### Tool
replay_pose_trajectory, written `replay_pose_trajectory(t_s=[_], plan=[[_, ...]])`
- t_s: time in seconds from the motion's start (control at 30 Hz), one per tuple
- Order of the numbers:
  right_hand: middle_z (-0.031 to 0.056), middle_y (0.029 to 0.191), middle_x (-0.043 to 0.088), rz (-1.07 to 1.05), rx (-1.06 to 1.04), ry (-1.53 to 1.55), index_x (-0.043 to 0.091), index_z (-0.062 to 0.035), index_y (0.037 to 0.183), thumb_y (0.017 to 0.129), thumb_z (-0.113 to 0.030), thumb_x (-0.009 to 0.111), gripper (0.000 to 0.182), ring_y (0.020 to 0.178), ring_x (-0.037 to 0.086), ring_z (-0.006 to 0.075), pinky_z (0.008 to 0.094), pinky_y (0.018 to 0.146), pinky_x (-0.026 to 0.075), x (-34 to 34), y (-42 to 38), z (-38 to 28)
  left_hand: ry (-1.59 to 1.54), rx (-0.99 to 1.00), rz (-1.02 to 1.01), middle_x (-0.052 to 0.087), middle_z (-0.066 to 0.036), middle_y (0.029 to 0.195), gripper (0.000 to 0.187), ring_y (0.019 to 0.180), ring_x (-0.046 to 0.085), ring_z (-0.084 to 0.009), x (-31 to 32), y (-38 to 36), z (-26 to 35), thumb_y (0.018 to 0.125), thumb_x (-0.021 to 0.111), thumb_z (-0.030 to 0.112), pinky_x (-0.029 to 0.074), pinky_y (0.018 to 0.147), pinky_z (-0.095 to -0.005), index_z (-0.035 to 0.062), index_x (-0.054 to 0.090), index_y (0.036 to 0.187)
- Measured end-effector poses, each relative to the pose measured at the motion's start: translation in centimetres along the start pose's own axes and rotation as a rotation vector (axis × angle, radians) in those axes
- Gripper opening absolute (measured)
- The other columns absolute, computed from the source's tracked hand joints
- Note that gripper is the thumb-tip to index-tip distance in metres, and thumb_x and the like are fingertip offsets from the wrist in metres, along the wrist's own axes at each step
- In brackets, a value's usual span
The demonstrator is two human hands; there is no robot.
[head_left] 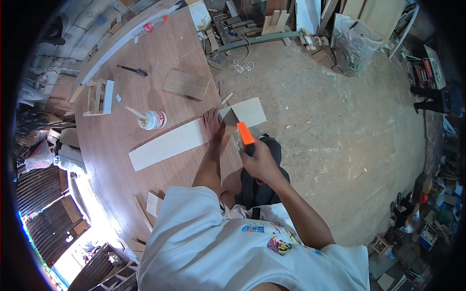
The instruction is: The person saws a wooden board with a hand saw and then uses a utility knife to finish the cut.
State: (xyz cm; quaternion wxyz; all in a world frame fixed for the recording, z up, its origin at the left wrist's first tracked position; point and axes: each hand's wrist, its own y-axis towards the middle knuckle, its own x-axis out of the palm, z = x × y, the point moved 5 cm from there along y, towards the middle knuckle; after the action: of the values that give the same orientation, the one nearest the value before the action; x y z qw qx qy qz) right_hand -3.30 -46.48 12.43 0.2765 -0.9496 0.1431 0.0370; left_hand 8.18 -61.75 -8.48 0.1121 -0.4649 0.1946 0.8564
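Observation:
A long pale wooden board (pixel 167 145) lies slantwise on the table, its right end sticking out past the edge. My left hand (pixel 212 125) is clamped over the board near that edge, holding it down, with its fingers over the far side. In my right hand (pixel 261 162) is a handsaw (pixel 244 132) with an orange and black handle, the fingers wrapped round the grip. The saw's blade meets the board just right of my left hand, between it and the overhanging end. My leg in dark trousers is beneath the saw.
On the wooden table (pixel 170 97) are a brown wood block (pixel 187 84), a white jar (pixel 154 120) with a stick in it, a dark tool (pixel 132 70), a small wooden frame (pixel 100 98) and a plastic bottle (pixel 154 23). A clear bag (pixel 357 46) stands on the floor.

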Motion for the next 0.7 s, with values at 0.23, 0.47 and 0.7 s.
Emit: replay_pose_trajectory(t_s=[0.23, 0.47, 0.7], plan=[[0.0103, 0.073, 0.056, 0.026, -0.042, -0.048, 0.056, 0.0028, 0.100, 0.082, -0.002, 0.056, 0.018, 0.070, 0.055, 0.0155, 0.0341, 0.068, 0.047, 0.1, -0.9, -0.6, -0.025, -0.041, 0.006, 0.060, -0.010, 0.117, 0.025, 0.118, 0.050, -0.0312, 0.6, 0.3, -0.9, 0.088, 0.053, 0.013, 0.036, 0.107, -0.0453, 0.0047, 0.063, 0.109], [0.0087, 0.072, 0.057, 0.112, -0.258, 0.045, 0.055, 0.0026, 0.098, 0.081, 0.000, 0.053, 0.017, 0.063, 0.056, 0.0166, 0.0329, 0.061, 0.047, -0.4, -2.2, -0.9, -0.012, -0.013, -0.021, 0.061, -0.010, 0.116, 0.024, 0.115, 0.053, -0.0310, 0.1, -0.1, -0.6, 0.089, 0.055, 0.015, 0.038, 0.105, -0.0442, 0.0052, 0.064, 0.109], [0.0066, 0.066, 0.053, 0.059, -0.139, -0.048, 0.053, 0.0022, 0.093, 0.081, 0.000, 0.053, 0.012, 0.063, 0.055, 0.0188, 0.0347, 0.062, 0.047, 0.6, 1.1, 0.2, -0.005, -0.027, 0.027, 0.061, -0.010, 0.117, 0.024, 0.116, 0.052, -0.0313, 0.6, 0.7, -0.9, 0.090, 0.053, 0.015, 0.038, 0.105, -0.0437, 0.0052, 0.065, 0.108]])
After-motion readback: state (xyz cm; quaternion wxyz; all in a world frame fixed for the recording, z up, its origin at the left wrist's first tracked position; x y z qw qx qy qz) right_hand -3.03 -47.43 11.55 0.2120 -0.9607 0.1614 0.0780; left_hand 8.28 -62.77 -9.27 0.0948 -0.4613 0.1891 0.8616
